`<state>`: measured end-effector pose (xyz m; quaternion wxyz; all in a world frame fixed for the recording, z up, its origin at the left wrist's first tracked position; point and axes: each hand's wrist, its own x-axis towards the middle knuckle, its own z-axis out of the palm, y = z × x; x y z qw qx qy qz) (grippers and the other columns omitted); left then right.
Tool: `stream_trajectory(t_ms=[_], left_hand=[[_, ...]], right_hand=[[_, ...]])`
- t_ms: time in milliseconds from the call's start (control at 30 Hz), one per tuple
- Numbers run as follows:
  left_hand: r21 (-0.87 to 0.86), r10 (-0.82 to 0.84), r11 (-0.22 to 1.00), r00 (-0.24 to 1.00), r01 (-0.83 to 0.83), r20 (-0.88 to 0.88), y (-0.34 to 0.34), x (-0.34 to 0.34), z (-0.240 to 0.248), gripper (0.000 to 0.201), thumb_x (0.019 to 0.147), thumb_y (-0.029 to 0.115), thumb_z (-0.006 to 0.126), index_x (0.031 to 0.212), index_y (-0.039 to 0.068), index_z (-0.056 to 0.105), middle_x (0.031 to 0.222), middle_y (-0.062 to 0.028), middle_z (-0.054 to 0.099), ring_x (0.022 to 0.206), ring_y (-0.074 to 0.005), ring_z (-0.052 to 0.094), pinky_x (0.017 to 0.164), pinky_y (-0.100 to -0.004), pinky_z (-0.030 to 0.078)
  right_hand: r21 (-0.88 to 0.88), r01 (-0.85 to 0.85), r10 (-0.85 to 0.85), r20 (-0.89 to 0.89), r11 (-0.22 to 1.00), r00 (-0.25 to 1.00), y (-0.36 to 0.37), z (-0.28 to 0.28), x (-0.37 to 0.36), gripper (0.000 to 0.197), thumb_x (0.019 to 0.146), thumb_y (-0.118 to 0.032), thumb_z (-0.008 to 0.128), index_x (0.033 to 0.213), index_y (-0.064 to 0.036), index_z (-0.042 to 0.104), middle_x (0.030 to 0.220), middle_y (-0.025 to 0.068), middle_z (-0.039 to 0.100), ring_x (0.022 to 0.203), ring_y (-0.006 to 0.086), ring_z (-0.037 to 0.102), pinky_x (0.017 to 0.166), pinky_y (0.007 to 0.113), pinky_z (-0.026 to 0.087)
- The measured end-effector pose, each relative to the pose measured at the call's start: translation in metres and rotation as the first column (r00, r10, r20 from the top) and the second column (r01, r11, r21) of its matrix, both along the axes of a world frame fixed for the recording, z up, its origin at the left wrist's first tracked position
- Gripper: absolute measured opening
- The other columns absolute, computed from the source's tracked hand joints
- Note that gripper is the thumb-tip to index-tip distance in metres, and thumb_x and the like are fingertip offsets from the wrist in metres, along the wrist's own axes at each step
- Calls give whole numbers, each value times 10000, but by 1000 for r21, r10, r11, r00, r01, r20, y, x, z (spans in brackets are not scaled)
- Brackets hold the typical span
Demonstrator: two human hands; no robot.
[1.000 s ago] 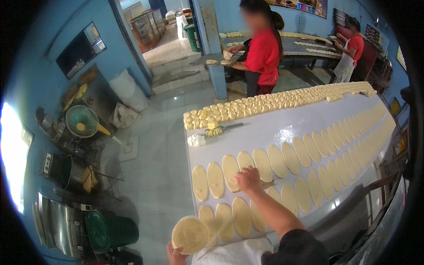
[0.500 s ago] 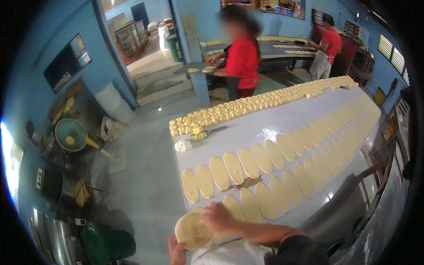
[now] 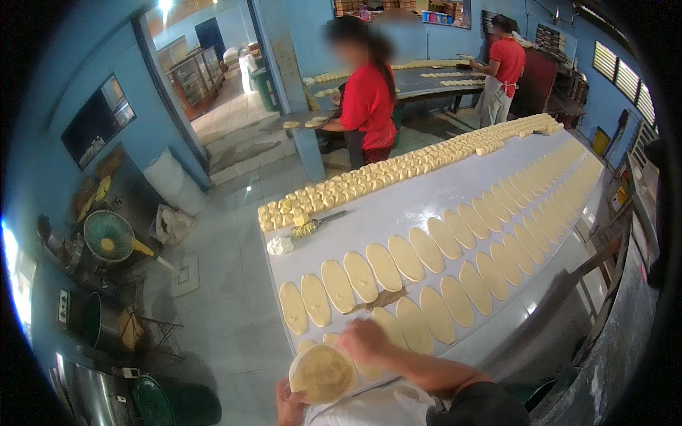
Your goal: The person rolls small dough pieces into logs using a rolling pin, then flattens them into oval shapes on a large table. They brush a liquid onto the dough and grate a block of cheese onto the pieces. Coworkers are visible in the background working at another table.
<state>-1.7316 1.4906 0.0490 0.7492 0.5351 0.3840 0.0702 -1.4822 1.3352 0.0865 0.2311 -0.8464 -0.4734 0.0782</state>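
Observation:
My left hand [image 3: 289, 403] grips the left side of a pale round bowl [image 3: 293, 369] at the table's near edge. A tan, crumbly-looking layer covers its inside. My right hand [image 3: 364, 342] is just past the bowl's right rim, above the nearest dough pieces. Its fingers are curled together and point down; what they hold, if anything, is hidden. Flat oval dough pieces [image 3: 360, 277] lie in two long rows across the table, and a few at the left carry a small mark or dab in the middle. The bowl partly covers the nearest ones.
Along the table's [image 3: 341, 239] far edge run rows of small dough lumps [image 3: 398, 165]. A dough-crusted roller tool [image 3: 307, 228] and a white powder heap [image 3: 280, 246] lie at the left end. Two people in red shirts [image 3: 369, 106] [image 3: 506, 67] work beyond. A fan [image 3: 109, 236] stands left.
My right hand has gone from above the bowl's right side to beyond its rim, over the dough. The bowl has shifted slightly right and down in the picture. The whole view has shifted a little.

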Motion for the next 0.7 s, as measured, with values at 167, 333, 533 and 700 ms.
stream_trajectory(t_ms=[167, 333, 533, 700], left_hand=[[35, 101, 995, 992, -98, -75, -10, 2, 11, 729, 819, 281, 654, 1452, 17, 407, 1307, -185, 573, 1109, -315, 636, 811, -408, 591], [43, 195, 981, 976, -191, -93, -25, 4, 20, 711, 820, 237, 648, 1459, 45, 403, 1328, -180, 564, 1137, -337, 628, 845, -448, 586], [18, 229, 973, 972, -228, -59, -53, 1, 46, 684, 832, 206, 634, 1456, 55, 396, 1337, -180, 558, 1173, -339, 614, 879, -455, 573], [-34, 181, 982, 979, -184, -91, -49, -23, 30, 645, 843, 201, 620, 1427, 36, 404, 1350, -184, 551, 1185, -328, 605, 902, -451, 558]], right_hand=[[43, 448, -445, 230, 893, 865, -37, -56, 131, 94, 800, -202, 688, 820, -181, 778, 883, 45, 665, 965, 263, 611, 832, 439, 479], [-55, 375, -345, 289, 925, 893, -52, -112, 173, 79, 774, -212, 690, 752, -182, 761, 885, 31, 667, 997, 258, 603, 848, 433, 474], [56, 572, -568, 226, 818, 791, -75, -101, 201, 106, 803, -230, 694, 754, -163, 759, 903, 47, 677, 1002, 276, 604, 840, 451, 484], [61, 631, -627, 221, 773, 747, -96, -92, 193, 176, 846, -287, 716, 827, -115, 748, 913, 80, 677, 1004, 296, 602, 852, 471, 475]])
